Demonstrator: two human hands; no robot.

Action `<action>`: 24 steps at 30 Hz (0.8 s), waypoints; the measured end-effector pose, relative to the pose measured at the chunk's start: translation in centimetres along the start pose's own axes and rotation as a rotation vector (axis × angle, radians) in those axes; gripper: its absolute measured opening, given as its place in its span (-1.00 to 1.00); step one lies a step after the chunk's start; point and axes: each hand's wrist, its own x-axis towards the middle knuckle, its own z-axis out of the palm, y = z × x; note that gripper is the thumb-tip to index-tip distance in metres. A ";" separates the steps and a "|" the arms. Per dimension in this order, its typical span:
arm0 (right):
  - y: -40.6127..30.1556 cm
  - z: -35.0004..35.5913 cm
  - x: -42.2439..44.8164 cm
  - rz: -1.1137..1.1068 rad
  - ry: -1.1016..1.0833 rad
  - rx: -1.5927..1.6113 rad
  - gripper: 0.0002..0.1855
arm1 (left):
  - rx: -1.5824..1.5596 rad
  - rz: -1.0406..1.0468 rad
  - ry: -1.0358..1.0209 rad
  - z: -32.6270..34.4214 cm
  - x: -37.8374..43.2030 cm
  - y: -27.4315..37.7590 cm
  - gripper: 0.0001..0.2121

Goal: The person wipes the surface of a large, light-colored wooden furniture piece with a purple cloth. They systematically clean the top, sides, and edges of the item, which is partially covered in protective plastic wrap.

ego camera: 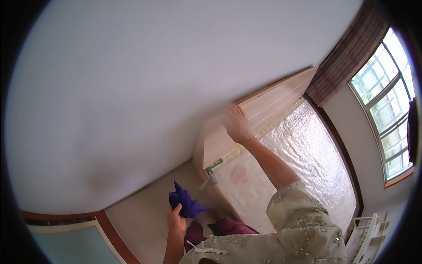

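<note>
My left hand (176, 219) grips a bunched dark purple cloth (187, 202), held over the floor at the lower middle. With its fingers extended and slightly blurred, my right hand (236, 123) is at the top edge of a pale wooden headboard (260, 114); whether it touches the wood, I cannot tell. Below the headboard lies a mattress (296, 151) under shiny, wrinkled clear plastic. A green corner piece (214, 166) shows at the mattress corner nearest the headboard's left end.
A white wall (132, 82) rises behind the headboard. At right are a curtain (349, 56), a barred window (385, 99) and a white rack (366, 237). A brown-framed panel (72, 241) stands lower left. Bare floor (145, 198) shows beside the bed.
</note>
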 end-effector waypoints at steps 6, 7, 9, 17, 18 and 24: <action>-15.8 -1.1 -10.1 0.102 -0.349 0.569 -0.24 | -0.094 -0.064 -0.350 7.3 -0.6 6.0 -0.54; -18.2 -0.5 -12.0 0.202 -0.344 0.669 -0.25 | -0.132 -0.122 -0.392 8.4 -0.7 6.7 -0.52; -20.4 0.2 -13.2 0.352 -0.327 0.776 -0.29 | -0.020 -0.148 -0.335 9.3 -1.3 7.0 -0.45; -13.6 -3.0 -9.2 0.236 -0.035 0.538 -0.57 | 0.638 0.062 -0.577 11.8 -0.5 8.2 -0.58; -12.0 -3.3 -7.2 0.316 0.110 0.521 -0.59 | 0.613 0.063 -0.525 12.3 -0.9 9.4 -0.64; -7.9 -2.4 -2.0 0.134 0.004 0.217 -0.58 | 0.804 -0.015 -0.243 7.1 0.8 11.1 -0.67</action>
